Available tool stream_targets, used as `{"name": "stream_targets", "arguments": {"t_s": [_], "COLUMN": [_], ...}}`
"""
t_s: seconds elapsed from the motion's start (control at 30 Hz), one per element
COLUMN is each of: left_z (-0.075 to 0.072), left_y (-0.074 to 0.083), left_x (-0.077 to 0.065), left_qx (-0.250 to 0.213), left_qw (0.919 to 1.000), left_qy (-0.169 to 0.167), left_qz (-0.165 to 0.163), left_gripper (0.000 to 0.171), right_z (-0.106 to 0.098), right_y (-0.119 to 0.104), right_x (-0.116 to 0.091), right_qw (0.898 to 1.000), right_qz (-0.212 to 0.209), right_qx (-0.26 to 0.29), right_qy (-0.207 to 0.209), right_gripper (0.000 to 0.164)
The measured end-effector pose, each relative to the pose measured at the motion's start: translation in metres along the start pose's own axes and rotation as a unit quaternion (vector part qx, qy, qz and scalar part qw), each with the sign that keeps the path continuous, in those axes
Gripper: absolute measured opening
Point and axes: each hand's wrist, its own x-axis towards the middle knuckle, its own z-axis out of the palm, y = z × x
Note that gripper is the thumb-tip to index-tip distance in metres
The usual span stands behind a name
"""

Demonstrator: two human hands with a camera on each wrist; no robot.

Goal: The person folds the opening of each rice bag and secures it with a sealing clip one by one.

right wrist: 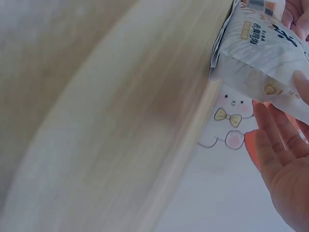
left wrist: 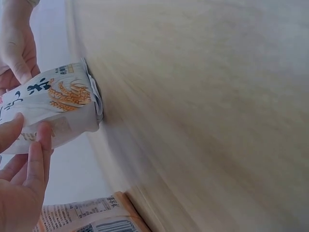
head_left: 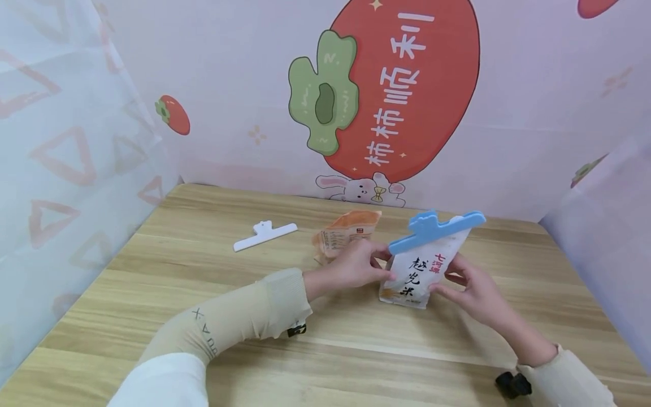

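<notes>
A white rice bag (head_left: 414,274) with black and red lettering stands, slightly tilted, between the two hands on the wooden table. Across its top runs a long blue bag clip (head_left: 437,230), slanting up to the right. My left hand (head_left: 356,263) holds the bag's left side, thumb on the front. On the other side, my right hand (head_left: 478,291) grips it with the thumb on the front face and the fingers toward the back. In the left wrist view, the base of the rice bag (left wrist: 72,94) is right at the tabletop.
Behind the left hand stands an orange printed bag (head_left: 351,226), partly hidden by that hand. A white bag clip (head_left: 264,233) lies on the table (head_left: 203,271) farther left. Printed cloth walls (head_left: 244,85) enclose the table at the back and sides.
</notes>
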Motion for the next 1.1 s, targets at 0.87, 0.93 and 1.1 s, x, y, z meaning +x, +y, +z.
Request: {"name": "stream_targets", "arguments": {"t_s": [0.87,0.93,1.1], "left_z": [0.022,0.024,0.028], "left_y": [0.013,0.014,0.015], "left_x": [0.032,0.035,0.042], "left_qx": [-0.012,-0.006,-0.013], "left_qw": [0.9983,0.9980,0.9975], "left_qy": [0.055,0.061,0.069], "left_qz": [-0.013,-0.015,-0.011], "left_gripper": [0.040,0.040,0.040], "right_z": [-0.017,-0.018,-0.020], "right_y": [0.034,0.036,0.042], "right_x": [0.014,0.015,0.016], "right_qw": [0.999,0.999,0.999], "right_qz": [0.020,0.016,0.012], "right_qx": [0.017,0.020,0.017], "right_qy": [0.024,0.031,0.043], "right_gripper": [0.046,0.047,0.050]}}
